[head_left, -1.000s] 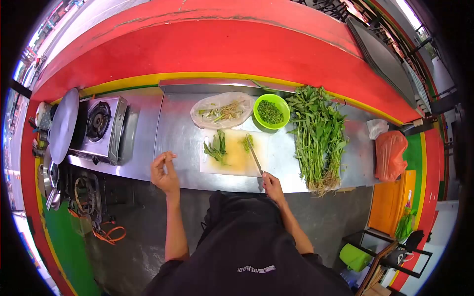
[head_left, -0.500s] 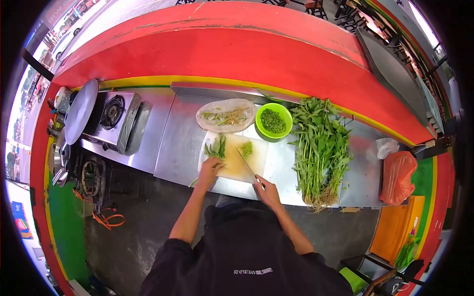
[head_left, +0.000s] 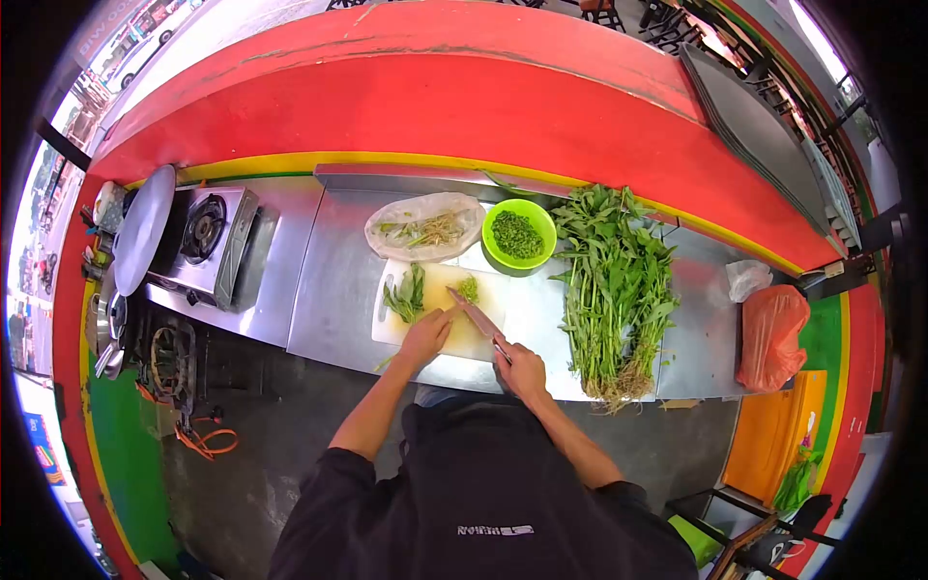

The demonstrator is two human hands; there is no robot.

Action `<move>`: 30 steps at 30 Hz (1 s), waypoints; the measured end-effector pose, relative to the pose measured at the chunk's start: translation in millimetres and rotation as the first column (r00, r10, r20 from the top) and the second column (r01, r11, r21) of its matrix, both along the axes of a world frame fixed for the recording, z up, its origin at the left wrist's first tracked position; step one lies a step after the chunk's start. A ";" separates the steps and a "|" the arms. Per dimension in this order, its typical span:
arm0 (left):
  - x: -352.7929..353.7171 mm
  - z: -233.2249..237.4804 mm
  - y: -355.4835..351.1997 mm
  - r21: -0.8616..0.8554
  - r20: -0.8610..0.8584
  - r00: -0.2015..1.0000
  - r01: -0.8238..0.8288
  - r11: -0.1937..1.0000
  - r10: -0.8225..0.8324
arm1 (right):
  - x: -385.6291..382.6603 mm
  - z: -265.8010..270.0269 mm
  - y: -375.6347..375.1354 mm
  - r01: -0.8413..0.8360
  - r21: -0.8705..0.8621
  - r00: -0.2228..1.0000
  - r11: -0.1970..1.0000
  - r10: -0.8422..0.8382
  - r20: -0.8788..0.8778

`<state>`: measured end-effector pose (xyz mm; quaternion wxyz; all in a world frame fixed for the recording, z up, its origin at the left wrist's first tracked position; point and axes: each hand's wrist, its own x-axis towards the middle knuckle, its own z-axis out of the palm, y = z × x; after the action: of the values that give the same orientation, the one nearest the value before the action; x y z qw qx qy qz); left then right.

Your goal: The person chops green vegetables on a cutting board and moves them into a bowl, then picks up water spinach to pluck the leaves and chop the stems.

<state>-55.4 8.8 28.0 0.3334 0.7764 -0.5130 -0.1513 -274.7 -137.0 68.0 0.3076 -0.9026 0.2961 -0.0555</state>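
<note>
On the white cutting board [head_left: 478, 333], my right hand [head_left: 522, 369] is wrapped round the handle of a knife [head_left: 478, 316], its blade pointing up and left. My left hand [head_left: 425, 336] rests at the board's lower middle, left of the blade, fingers together; what they press or hold is too small to make out. A bunch of green leaves [head_left: 406, 293] lies above my left hand. Beside the knife tip sits a small pile of chopped greens [head_left: 468, 288]. Behind the board are a green bowl [head_left: 543, 238] of chopped greens and a plastic bag [head_left: 387, 215] with stems.
A large heap of leafy greens with roots [head_left: 614, 290] lies right of the board. Farther right are a red plastic bag [head_left: 773, 333] and a white one [head_left: 747, 279]. On the left stand a gas stove [head_left: 205, 232] and a large round lid [head_left: 145, 230]. A red wall [head_left: 435, 106] runs behind the counter.
My left hand has moved right, closer to the knife and away from the leaves. The knife blade has shifted on the board. The whole view has moved slightly.
</note>
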 end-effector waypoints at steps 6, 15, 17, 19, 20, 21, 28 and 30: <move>-1.8 -8.9 -12.3 0.130 0.133 0.982 0.118 0.985 -0.135 | -0.2 1.5 -0.3 -0.070 -0.050 0.997 0.996 0.069 -0.021; 7.7 -10.4 -25.5 0.264 0.157 0.986 0.010 0.965 -0.053 | -6.5 5.9 0.4 -0.004 -0.031 1.000 1.000 0.004 -0.001; 9.5 -10.0 -25.9 0.228 0.132 0.990 0.010 0.974 -0.042 | -9.5 12.7 1.4 0.008 -0.005 1.000 1.000 -0.008 -0.006; 9.9 -12.1 -25.3 0.219 0.127 0.991 0.004 0.976 -0.033 | -13.0 14.0 1.7 0.013 0.000 1.000 1.000 -0.013 -0.023; 10.2 -13.1 -25.0 0.210 0.121 0.992 -0.003 0.978 -0.023 | -15.0 14.7 2.1 0.015 0.005 0.999 1.000 -0.015 -0.040; 10.8 -12.0 -24.9 0.208 0.121 0.992 -0.001 0.978 -0.025 | -17.6 12.7 2.6 0.018 0.003 0.999 1.000 -0.017 -0.039; 7.7 4.8 -21.6 0.088 -0.097 0.995 0.007 0.996 0.002 | -25.5 10.4 6.5 0.080 0.073 0.997 0.994 -0.081 0.014; 5.5 6.5 -19.7 0.047 -0.121 0.992 -0.014 0.999 0.020 | -27.3 10.0 8.2 0.098 0.079 0.994 0.992 -0.102 0.039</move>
<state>-50.0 -11.0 34.4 0.3472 0.7776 -0.4815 -0.2073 -302.1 -128.8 78.1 0.3453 -0.8726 0.3362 -0.0789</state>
